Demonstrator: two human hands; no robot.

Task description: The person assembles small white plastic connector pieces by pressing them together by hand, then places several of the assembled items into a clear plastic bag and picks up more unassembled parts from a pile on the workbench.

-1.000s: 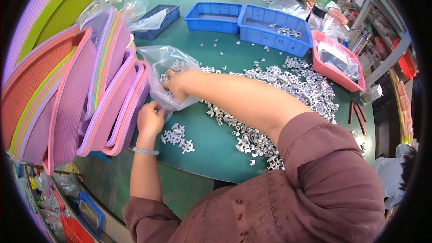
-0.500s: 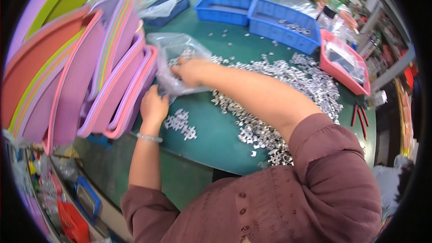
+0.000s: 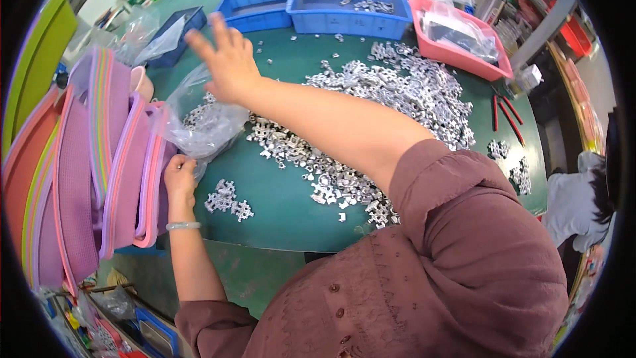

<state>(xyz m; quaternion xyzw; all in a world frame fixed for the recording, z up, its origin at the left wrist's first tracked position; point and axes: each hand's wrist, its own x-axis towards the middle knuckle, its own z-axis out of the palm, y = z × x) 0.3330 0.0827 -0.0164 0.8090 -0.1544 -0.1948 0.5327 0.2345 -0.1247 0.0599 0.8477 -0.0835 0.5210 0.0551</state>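
Note:
A clear plastic bag [image 3: 224, 134] with small silvery metal parts [image 3: 201, 116] inside lies on the green table, at the left. My left hand [image 3: 181, 181] is closed, pinching the bag's near edge. Above the bag's far side, my right hand [image 3: 228, 66] is raised with its fingers spread and nothing in it. A large heap of the same metal parts [image 3: 411, 96] spreads across the table, partly hidden beneath my right forearm. Near my left hand sits a small cluster of parts [image 3: 226, 200].
Stacked pink and purple plastic baskets [image 3: 126, 179] crowd the left side. Along the back stand a blue bin [image 3: 351, 23], another blue bin [image 3: 258, 25] and a dark blue tray [image 3: 169, 56]. A pink tray [image 3: 457, 61] and red-handled tools [image 3: 509, 118] lie to the right.
My right hand has come out of the bag and risen above it, its fingers now spread. The left hand stays at the bag's near edge. The whole view has swung to the right.

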